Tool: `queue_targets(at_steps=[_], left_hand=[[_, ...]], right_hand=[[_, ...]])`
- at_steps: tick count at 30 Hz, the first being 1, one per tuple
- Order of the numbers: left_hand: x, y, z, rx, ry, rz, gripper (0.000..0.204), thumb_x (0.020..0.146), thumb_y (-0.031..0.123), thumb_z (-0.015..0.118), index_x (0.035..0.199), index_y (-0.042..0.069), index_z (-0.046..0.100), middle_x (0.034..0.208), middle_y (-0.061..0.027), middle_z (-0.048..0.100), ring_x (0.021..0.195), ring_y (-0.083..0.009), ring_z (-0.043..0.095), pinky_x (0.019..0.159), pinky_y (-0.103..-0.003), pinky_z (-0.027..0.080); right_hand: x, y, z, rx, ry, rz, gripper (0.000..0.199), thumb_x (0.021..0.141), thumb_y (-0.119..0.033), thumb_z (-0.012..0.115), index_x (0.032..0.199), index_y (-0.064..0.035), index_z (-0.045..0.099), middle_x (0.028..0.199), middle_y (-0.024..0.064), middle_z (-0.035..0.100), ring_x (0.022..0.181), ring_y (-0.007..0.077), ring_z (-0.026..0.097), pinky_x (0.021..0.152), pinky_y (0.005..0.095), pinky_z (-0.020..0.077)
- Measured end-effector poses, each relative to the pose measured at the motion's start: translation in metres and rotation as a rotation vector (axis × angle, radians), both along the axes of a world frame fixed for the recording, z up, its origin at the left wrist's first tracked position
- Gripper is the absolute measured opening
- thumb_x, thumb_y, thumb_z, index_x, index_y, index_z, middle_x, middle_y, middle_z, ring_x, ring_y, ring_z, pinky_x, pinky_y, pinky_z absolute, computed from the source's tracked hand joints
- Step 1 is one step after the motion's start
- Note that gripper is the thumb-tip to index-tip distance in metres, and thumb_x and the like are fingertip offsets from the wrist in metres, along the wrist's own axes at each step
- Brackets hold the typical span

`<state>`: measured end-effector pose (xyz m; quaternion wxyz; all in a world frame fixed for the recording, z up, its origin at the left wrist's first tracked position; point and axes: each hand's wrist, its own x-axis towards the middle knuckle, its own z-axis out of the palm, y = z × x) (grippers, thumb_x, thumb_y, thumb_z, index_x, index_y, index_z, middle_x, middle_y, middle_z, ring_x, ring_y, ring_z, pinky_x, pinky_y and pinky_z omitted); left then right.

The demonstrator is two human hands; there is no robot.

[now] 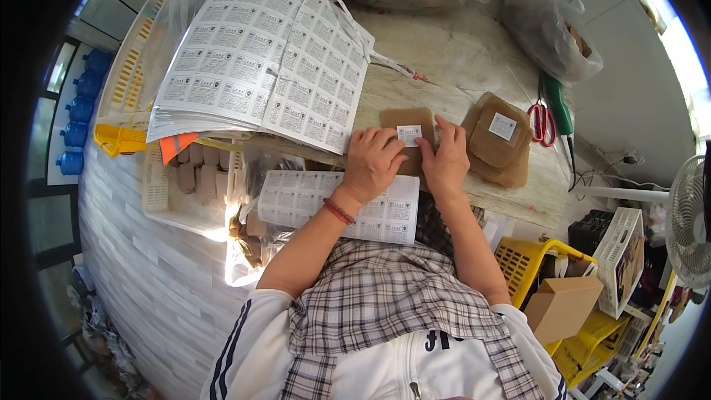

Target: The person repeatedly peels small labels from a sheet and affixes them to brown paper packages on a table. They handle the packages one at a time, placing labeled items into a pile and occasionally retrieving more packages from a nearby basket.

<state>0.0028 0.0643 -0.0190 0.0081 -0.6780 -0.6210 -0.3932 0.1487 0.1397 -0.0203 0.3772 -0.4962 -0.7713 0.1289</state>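
A small white printed label [409, 135] lies on a brown woven piece with rounded corners [404, 116] at the table's near edge. My left hand [372, 159] rests on the left part of this piece, fingers curled and tips at the label's left edge; anything between them is hidden. On the other side, my right hand [446, 159] is open, its thumb at the label's lower right corner and its fingers stretched along the piece's right edge. To the right is a stack of similar brown pieces [481, 150], the top one bearing a white label [503, 126].
A thick stack of label sheets [244, 52] covers the table's left side. Another label sheet [392, 211] lies below my forearms. Red-handled scissors [543, 122] and a green-handled tool [558, 104] are at right, near a plastic bag [552, 41]. A yellow crate [518, 255] stands lower right.
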Motion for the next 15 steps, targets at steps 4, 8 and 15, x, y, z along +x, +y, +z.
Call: queue_targets(at_steps=[4,8,15], left_hand=[[0.001,0.001,-0.004,0.029,-0.07,0.026,0.027,0.071,0.012,0.081,0.089,0.008,0.062,0.108,-0.008,0.06,0.096,-0.0299,0.058,0.085,-0.042,0.044],[0.0,0.0,-0.01,0.041,-0.073,0.044,0.032,0.071,0.011,0.083,0.092,0.007,0.059,0.112,-0.01,0.057,0.096,-0.0321,0.058,0.085,-0.043,0.045],[-0.002,-0.001,-0.011,0.082,-0.064,0.036,0.025,0.074,0.009,0.079,0.088,0.006,0.06,0.108,-0.0101,0.058,0.094,-0.0325,0.058,0.082,-0.043,0.046]], right_hand=[[-0.001,0.004,-0.004,-0.196,-0.063,0.006,0.034,0.08,-0.016,0.077,0.109,-0.0095,0.063,0.096,0.0061,0.065,0.087,0.028,0.065,0.073,0.0395,0.0523],[0.009,0.004,0.009,-0.217,-0.01,-0.03,0.024,0.081,-0.014,0.076,0.101,-0.0101,0.064,0.087,0.0047,0.065,0.079,0.0244,0.066,0.069,0.0373,0.0516],[0.09,0.047,0.045,0.168,-0.182,-0.41,0.055,0.077,-0.022,0.081,0.125,-0.0104,0.058,0.104,0.0083,0.065,0.105,0.0311,0.059,0.097,0.0461,0.0432]])
